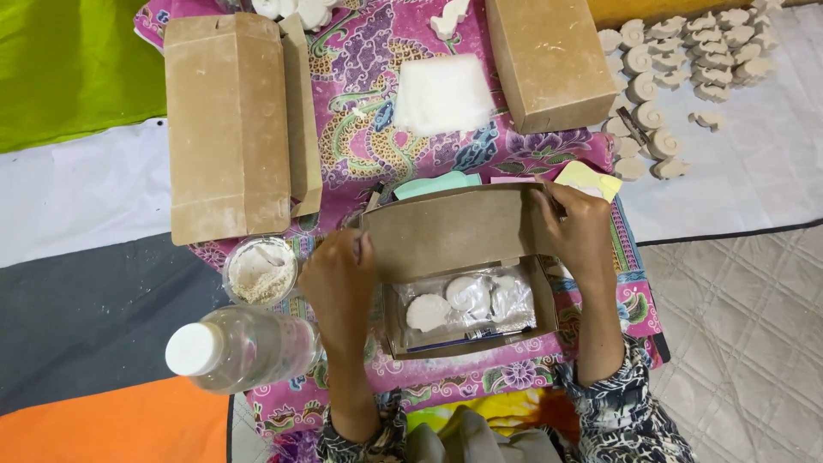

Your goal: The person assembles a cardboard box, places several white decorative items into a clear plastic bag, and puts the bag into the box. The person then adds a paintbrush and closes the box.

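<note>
Two hands grip the lid of a small box point(467, 283): the left hand point(339, 283) pinches its left edge, the right hand point(583, 231) its right. Three white shapes point(467, 300) and a pen are already bagged inside; the lid is not yet closed.

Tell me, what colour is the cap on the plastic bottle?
White; the cap shows clearly in the head view.

Matt brown cardboard box point(454, 230); glossy plastic bottle point(249, 347)
</note>
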